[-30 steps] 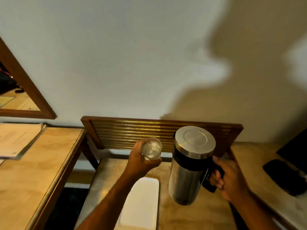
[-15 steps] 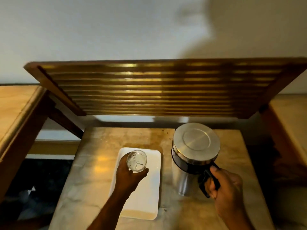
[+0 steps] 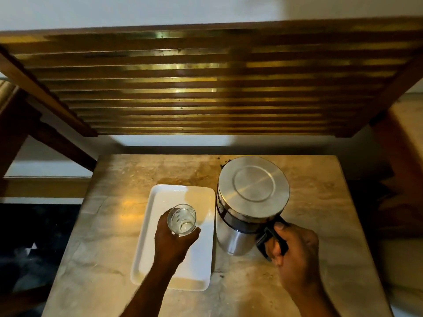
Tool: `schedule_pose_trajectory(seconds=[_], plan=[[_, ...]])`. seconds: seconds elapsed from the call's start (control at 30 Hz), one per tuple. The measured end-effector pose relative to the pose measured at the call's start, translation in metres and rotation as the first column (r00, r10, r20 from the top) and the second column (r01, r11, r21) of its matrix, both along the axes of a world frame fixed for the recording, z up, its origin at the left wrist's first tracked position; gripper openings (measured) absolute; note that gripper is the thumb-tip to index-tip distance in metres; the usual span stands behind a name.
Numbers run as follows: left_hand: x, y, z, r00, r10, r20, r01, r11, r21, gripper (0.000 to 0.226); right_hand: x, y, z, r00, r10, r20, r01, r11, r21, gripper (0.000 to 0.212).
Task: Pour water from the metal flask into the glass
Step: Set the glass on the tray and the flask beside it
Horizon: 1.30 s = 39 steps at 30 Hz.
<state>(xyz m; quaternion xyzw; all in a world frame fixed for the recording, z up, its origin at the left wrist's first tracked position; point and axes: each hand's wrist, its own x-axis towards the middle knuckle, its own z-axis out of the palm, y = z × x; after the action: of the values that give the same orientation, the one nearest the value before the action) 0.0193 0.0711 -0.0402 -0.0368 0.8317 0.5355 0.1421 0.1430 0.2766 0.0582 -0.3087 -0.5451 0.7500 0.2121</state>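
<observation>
A clear drinking glass [image 3: 182,219] stands upright over the white rectangular tray [image 3: 158,202], and my left hand [image 3: 174,242] is wrapped around it from the near side. To its right the metal flask [image 3: 249,200], steel with a flat lid and a black band, stands upright on the marble top. My right hand [image 3: 295,250] is closed around the flask's black handle [image 3: 271,239]. Whether the glass base touches the tray is hidden by my fingers.
The small marble table [image 3: 309,193] carries the tray and flask. A slatted wooden panel [image 3: 206,83] leans against the white wall behind it. Wooden furniture stands at the left [image 3: 20,124] and right [image 3: 402,138]. Dark floor lies at the lower left.
Both hands came down from chest height to the table. The glass now sits low over the tray, and the flask stands on the marble top. The view has tilted downward.
</observation>
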Motion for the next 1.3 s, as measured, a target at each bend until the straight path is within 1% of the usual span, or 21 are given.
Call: schedule_pose_trajectory(seconds=[0.13, 0.23, 0.33, 0.4, 0.53, 0.63, 0.77, 0.93, 1.0, 1.03, 1.1, 1.13, 1.17, 1.2, 1.23, 1.27, 1.3], plan=[[0.0, -0.006, -0.002, 1.0, 0.012, 0.016, -0.013, 1.0, 0.023, 0.069, 0.01, 0.008, -0.016, 1.0, 0.02, 0.004, -0.02, 1.0, -0.017, 0.041], [0.002, -0.01, -0.006, 1.0, 0.003, 0.009, -0.003, 1.0, 0.011, 0.064, 0.014, 0.021, -0.017, 0.994, 0.104, -0.023, -0.104, 0.994, -0.018, 0.041], [0.007, -0.011, -0.01, 1.0, 0.001, 0.014, -0.001, 1.0, 0.005, 0.07, 0.012, 0.032, -0.011, 0.977, 0.209, -0.027, -0.208, 0.977, 0.053, 0.044], [0.009, -0.01, -0.013, 1.0, 0.005, 0.009, -0.005, 1.0, -0.005, 0.074, 0.011, 0.035, -0.01, 0.968, 0.248, -0.044, -0.246, 0.968, 0.047, 0.043], [0.011, -0.011, -0.018, 1.0, 0.004, -0.006, -0.004, 0.999, -0.036, 0.076, 0.01, 0.041, -0.017, 0.959, 0.275, -0.07, -0.274, 0.961, 0.028, 0.042], [0.011, -0.012, -0.02, 1.0, -0.014, -0.022, 0.013, 0.998, -0.054, 0.071, 0.009, 0.047, -0.024, 0.942, 0.327, -0.079, -0.324, 0.945, 0.049, 0.041], [0.015, -0.011, -0.02, 1.0, -0.007, -0.024, 0.005, 0.996, -0.084, 0.071, 0.006, 0.054, -0.026, 0.923, 0.379, -0.072, -0.376, 0.925, 0.045, 0.037], [0.016, -0.011, -0.017, 1.0, -0.011, -0.003, 0.011, 0.998, -0.069, 0.071, 0.005, 0.057, -0.025, 0.899, 0.431, -0.075, -0.43, 0.902, 0.028, 0.033], [0.018, -0.014, -0.008, 0.998, -0.063, 0.0, 0.063, 0.992, -0.11, 0.079, 0.005, 0.061, -0.022, 0.892, 0.452, -0.019, -0.45, 0.891, 0.056, 0.034], [0.022, -0.018, -0.003, 0.997, -0.076, 0.028, 0.079, 0.991, -0.112, 0.093, 0.006, 0.062, -0.021, 0.885, 0.466, 0.023, -0.466, 0.882, 0.068, 0.035], [0.034, -0.029, 0.013, 0.987, -0.036, 0.157, 0.042, 0.999, -0.03, 0.125, 0.006, 0.061, -0.014, 0.872, 0.482, 0.091, -0.488, 0.87, 0.071, 0.033], [0.043, -0.038, 0.02, 0.976, -0.005, 0.218, 0.008, 1.0, -0.014, 0.133, 0.008, 0.06, -0.014, 0.87, 0.479, 0.12, -0.488, 0.87, 0.07, 0.03], [0.049, -0.045, 0.035, 0.973, 0.002, 0.232, 0.0, 1.0, -0.012, 0.134, 0.008, 0.059, -0.004, 0.874, 0.459, 0.16, -0.472, 0.88, 0.052, 0.027], [0.058, -0.049, 0.045, 0.967, 0.014, 0.255, -0.007, 1.0, -0.029, 0.127, 0.011, 0.059, -0.005, 0.878, 0.423, 0.225, -0.44, 0.898, 0.028, 0.026], [0.066, -0.054, 0.064, 0.97, 0.013, 0.242, -0.01, 1.0, -0.013, 0.113, 0.012, 0.059, 0.007, 0.883, 0.375, 0.283, -0.401, 0.915, 0.04, 0.024], [0.07, -0.054, 0.087, 0.979, 0.037, 0.2, -0.039, 0.999, 0.007, 0.091, 0.012, 0.059, 0.019, 0.876, 0.327, 0.354, -0.383, 0.918, 0.1, 0.019], [0.074, -0.053, 0.104, 0.988, 0.091, 0.123, -0.097, 0.994, 0.042, 0.066, 0.014, 0.058, 0.026, 0.85, 0.292, 0.439, -0.404, 0.896, 0.185, 0.011]])
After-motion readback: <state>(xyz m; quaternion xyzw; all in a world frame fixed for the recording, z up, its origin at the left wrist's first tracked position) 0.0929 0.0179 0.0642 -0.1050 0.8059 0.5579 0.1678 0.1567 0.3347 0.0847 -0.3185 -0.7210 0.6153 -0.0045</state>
